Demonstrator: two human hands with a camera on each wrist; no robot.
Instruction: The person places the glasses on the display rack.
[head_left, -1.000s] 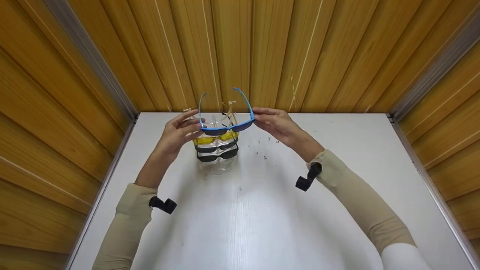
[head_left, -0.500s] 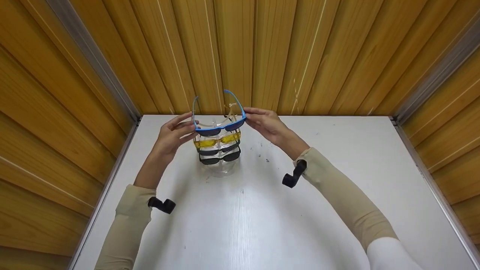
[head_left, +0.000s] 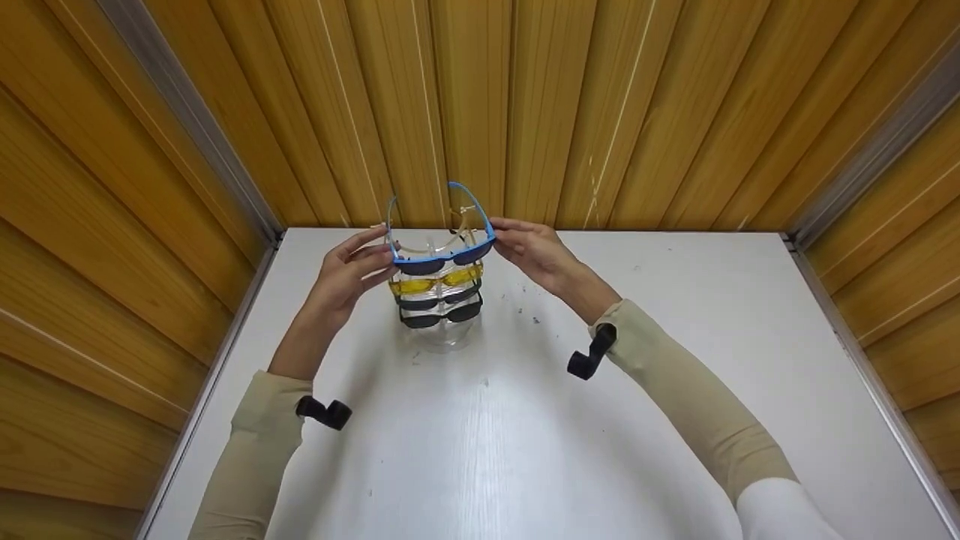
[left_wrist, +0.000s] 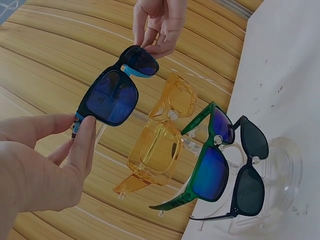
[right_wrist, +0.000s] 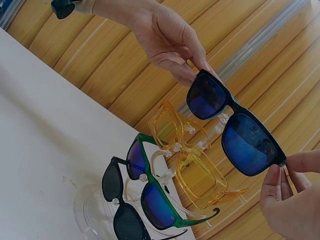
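Blue-armed sunglasses with dark lenses are held by both hands at the top of a clear display stand. My left hand pinches one hinge corner between thumb and fingers. At the opposite corner my right hand pinches the frame the same way. Their temples are unfolded and point toward the back wall. Below them on the stand sit yellow glasses, green-framed sunglasses and black sunglasses. In the right wrist view the blue-black lenses overlap the top of the stand.
The stand rests on a white table toward its back edge. Wood-look panels rise behind and on both sides, with grey metal strips at the corners. Small dark marks dot the tabletop right of the stand.
Over the last second both hands and the blue sunglasses have shifted slightly left and closer over the stand. In the last half second they have barely moved.
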